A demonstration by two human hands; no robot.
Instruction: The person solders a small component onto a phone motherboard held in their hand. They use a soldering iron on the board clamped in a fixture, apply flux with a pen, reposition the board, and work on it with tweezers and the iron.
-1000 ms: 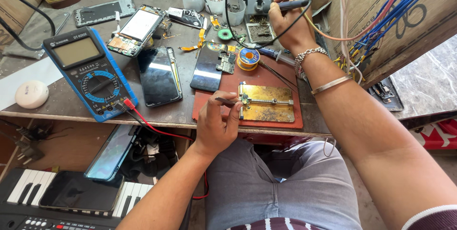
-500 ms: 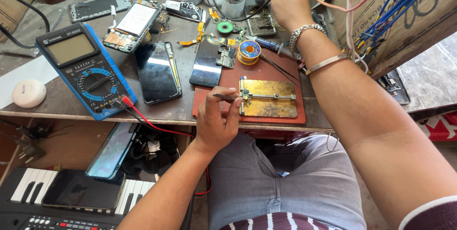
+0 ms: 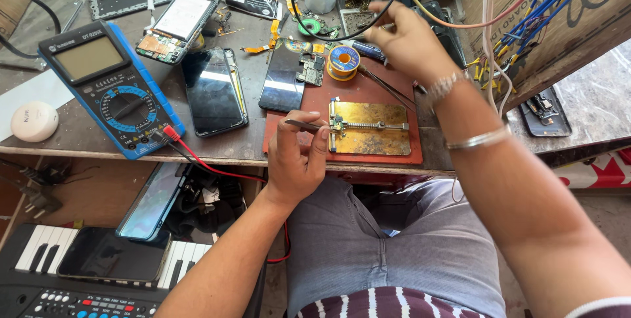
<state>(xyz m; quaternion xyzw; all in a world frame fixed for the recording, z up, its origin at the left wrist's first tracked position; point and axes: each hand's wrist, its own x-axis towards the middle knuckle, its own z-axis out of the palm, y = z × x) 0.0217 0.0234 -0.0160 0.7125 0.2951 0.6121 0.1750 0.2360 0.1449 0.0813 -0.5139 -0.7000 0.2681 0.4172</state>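
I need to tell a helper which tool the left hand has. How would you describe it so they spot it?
Find the red mat at the bench's front edge. The left hand there pinches thin metal tweezers, tips toward the brass holder; nothing else nearby is so slim.

A worn grey-brown bench (image 3: 79, 137) spans the view, lit brightly by daylight from above. Below its front edge lies a shadowed space with dark cables (image 3: 39, 186) and a keyboard (image 3: 39, 272) with white keys. On the right leans a brown cardboard panel (image 3: 565, 35), beside a pale speckled stone floor (image 3: 601, 94).
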